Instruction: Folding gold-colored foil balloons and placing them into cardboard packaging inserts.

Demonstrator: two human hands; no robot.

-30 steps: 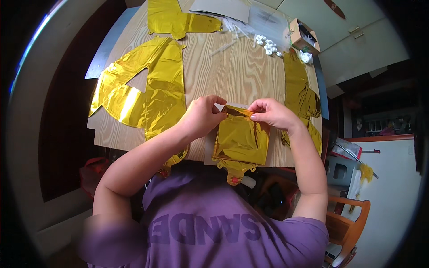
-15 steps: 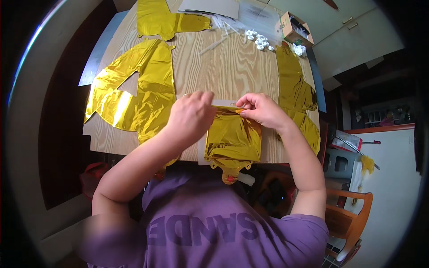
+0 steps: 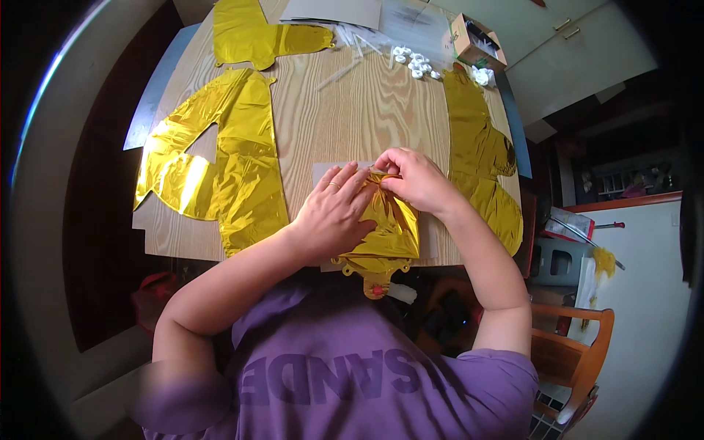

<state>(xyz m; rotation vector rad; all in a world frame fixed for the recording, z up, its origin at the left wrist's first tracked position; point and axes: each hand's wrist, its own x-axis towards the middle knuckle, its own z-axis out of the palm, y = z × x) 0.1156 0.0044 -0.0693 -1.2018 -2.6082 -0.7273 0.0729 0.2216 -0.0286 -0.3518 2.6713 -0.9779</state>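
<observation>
A folded gold foil balloon (image 3: pixel 396 233) lies at the table's near edge on a pale card (image 3: pixel 324 173). Its tabbed tail (image 3: pixel 376 282), with a small red spot, hangs over the edge. My left hand (image 3: pixel 330 216) rests flat on the foil's left part, fingers stretched out, a ring on one of them. At the far edge of the foil, my right hand (image 3: pixel 416 180) pinches a gathered bit between thumb and fingers. Creases run from that pinch toward the near right corner. The left hand hides much of the balloon's left side.
Flat gold foil balloons lie around: one with a triangular hole (image 3: pixel 249 158) at left, another (image 3: pixel 242 37) far left, another (image 3: pixel 473 132) at right. White ribbon rolls (image 3: pixel 416 62), clear tubes (image 3: pixel 352 40) and a cardboard box (image 3: pixel 469 44) sit at the back. A wooden chair (image 3: pixel 587 352) stands right.
My left hand has come down from above the foil's far left corner and now lies flat on it. My right hand has shifted slightly left, and the foil has bunched into creases.
</observation>
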